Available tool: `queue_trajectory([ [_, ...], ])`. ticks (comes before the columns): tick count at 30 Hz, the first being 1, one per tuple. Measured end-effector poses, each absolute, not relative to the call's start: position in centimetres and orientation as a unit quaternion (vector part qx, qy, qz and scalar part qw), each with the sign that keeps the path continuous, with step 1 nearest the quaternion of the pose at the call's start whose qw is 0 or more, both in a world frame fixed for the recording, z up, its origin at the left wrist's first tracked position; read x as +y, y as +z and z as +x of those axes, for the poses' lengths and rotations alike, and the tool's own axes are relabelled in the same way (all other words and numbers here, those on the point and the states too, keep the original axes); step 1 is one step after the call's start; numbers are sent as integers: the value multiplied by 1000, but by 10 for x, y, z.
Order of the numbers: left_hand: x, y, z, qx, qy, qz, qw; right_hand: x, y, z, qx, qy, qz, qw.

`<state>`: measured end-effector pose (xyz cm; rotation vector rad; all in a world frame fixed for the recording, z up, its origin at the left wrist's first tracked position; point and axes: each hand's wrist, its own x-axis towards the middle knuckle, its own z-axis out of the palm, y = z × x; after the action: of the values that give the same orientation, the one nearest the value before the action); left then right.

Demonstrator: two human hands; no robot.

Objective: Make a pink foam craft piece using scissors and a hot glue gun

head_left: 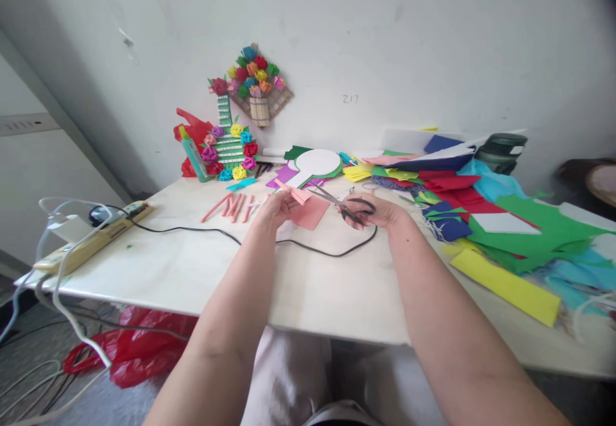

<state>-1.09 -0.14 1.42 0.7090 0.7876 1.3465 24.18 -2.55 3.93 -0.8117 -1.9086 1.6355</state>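
Note:
My left hand pinches a folded strip of pink paper above the table. In my right hand is a pair of scissors with black handles, my fingers in the loops. The blades point left, a little apart, near the strip's right end; whether they touch it I cannot tell. Beneath lies a pink paper sheet on the table. Several rolled pink paper pieces rest left of my left hand. Behind stands a round white paper shape with a handle, edged in green.
Coloured paper sheets pile up on the right, near a dark green bottle. At the back left are a glue bottle and paper-flower crafts. A black cable runs from the power strip across the table.

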Motion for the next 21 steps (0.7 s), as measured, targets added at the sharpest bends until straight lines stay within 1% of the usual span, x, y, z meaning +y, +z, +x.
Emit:
queue_trajectory([
  [6, -3, 11, -4, 319, 586, 311, 677, -20, 34, 245, -696, 613, -305, 218],
  [12, -1, 10, -3, 312, 627, 294, 651, -21, 37, 247, -696, 619, -325, 163],
  [21, 4, 6, -9, 284, 643, 294, 647, -23, 38, 244, -702, 612, -322, 168],
])
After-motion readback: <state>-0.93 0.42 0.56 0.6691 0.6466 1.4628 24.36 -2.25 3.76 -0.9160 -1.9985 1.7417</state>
